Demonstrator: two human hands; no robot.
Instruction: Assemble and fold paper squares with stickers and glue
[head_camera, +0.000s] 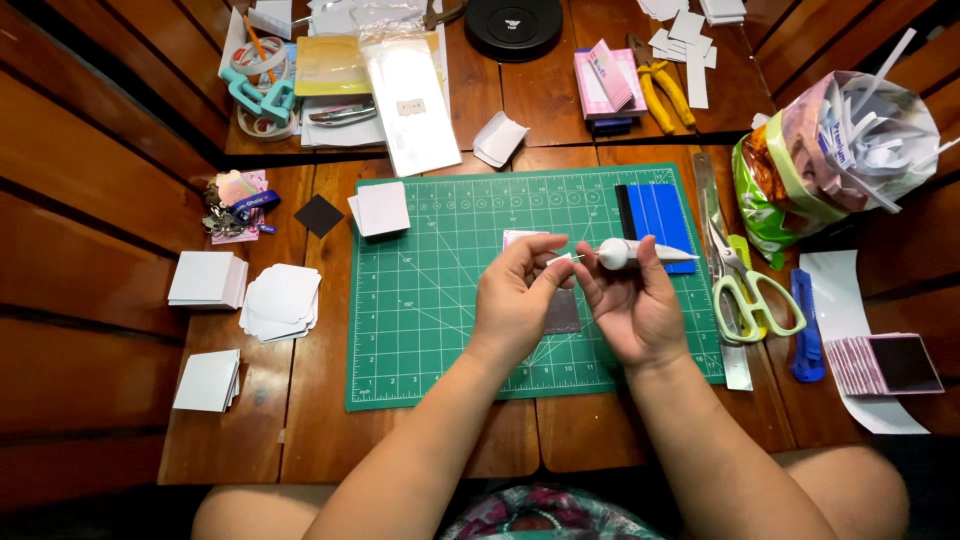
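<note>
Matt green cutting mat on smooth, varnished wooden table.

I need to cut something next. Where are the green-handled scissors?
In the head view, the green-handled scissors lie right of the green cutting mat, on the wooden table beside a blue utility knife, just right of the right hand.

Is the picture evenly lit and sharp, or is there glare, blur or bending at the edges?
Head view: soft even light, faint shadows under the hands; mild sheen on the clear plastic sleeve; the green cutting mat and white tube sharp; wooden planks bow at the left edge, wide-lens distortion.
</note>
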